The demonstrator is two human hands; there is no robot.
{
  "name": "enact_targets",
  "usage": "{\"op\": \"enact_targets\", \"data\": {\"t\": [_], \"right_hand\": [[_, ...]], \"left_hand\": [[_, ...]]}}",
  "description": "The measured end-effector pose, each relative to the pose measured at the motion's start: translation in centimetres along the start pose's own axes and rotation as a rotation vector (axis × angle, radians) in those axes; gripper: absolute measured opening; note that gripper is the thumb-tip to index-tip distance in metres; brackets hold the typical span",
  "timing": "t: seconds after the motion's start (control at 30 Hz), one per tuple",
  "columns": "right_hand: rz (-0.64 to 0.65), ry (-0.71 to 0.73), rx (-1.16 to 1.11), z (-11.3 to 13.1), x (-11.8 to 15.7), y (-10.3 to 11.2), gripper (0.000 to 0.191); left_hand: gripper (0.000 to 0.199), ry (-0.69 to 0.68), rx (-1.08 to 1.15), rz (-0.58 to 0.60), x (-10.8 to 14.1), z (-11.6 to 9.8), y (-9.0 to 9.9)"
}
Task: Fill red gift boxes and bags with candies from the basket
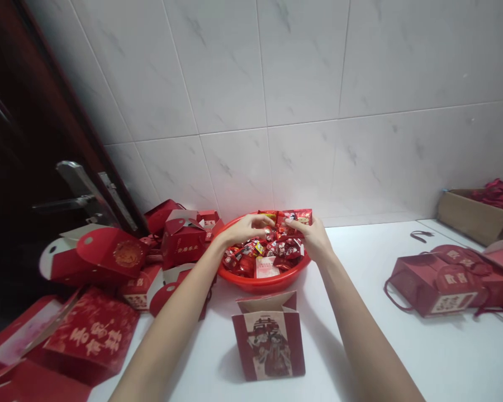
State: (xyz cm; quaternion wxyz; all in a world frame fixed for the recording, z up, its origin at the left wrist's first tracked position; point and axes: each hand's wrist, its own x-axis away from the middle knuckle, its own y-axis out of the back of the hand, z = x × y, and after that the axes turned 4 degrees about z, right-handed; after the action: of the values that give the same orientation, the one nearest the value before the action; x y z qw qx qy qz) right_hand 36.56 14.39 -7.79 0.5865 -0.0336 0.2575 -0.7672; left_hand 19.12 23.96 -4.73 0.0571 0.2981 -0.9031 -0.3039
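Note:
A red plastic basin (pixel 263 286) stands by the wall, holding several shiny red candy packets (pixel 287 247) and a pale pink packet (pixel 267 267). My left hand (pixel 248 228) hovers over the basin's left side, its fingers curved and apart, with nothing visible between them. At the back right rim, my right hand (pixel 314 234) grips a red snack packet (pixel 298 216), thumb on top and the other fingers hidden. Between my forearms, in front of the basin, a small red gift box (pixel 270 346) with a printed figure stands with its top open.
Several red gift boxes (pixel 94 329) are piled at the left, near a dark door with a metal handle (pixel 73 190). More boxes with cord handles (pixel 440 282) lie on the right of the white table (pixel 360 262). A cardboard box (pixel 473 215) of red material sits behind them.

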Motion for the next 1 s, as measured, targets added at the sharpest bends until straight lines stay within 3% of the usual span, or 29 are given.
{"op": "enact_targets", "data": {"t": [0.1,0.23,0.33,0.53,0.7,0.87,1.0], "right_hand": [[-0.002,0.003,0.019,0.1,0.1,0.0,0.032],[-0.019,0.008,0.035,0.1,0.1,-0.1,0.030],[-0.050,0.016,0.028,0.0,-0.1,0.1,0.031],[-0.152,0.033,0.004,-0.1,-0.6,0.8,0.031],[-0.158,0.033,0.004,-0.7,-0.6,0.7,0.031],[-0.185,-0.005,0.025,-1.8,-0.8,0.7,0.029],[-0.188,-0.035,0.030,-2.6,-1.1,0.8,0.027]], "left_hand": [[0.043,0.119,-0.158,0.124,-0.5,1.0,0.4],[0.041,0.235,-0.570,0.088,-2.0,2.7,0.2],[0.042,0.316,-0.730,0.097,-3.4,3.8,-0.1],[0.033,0.375,-0.794,0.241,-5.7,5.1,-1.7],[0.042,0.425,-0.838,0.355,-7.0,5.6,-2.7],[0.048,0.420,-0.804,0.345,-7.4,6.4,-2.7],[0.036,0.400,-0.701,0.282,-7.2,7.7,-2.6]]}}
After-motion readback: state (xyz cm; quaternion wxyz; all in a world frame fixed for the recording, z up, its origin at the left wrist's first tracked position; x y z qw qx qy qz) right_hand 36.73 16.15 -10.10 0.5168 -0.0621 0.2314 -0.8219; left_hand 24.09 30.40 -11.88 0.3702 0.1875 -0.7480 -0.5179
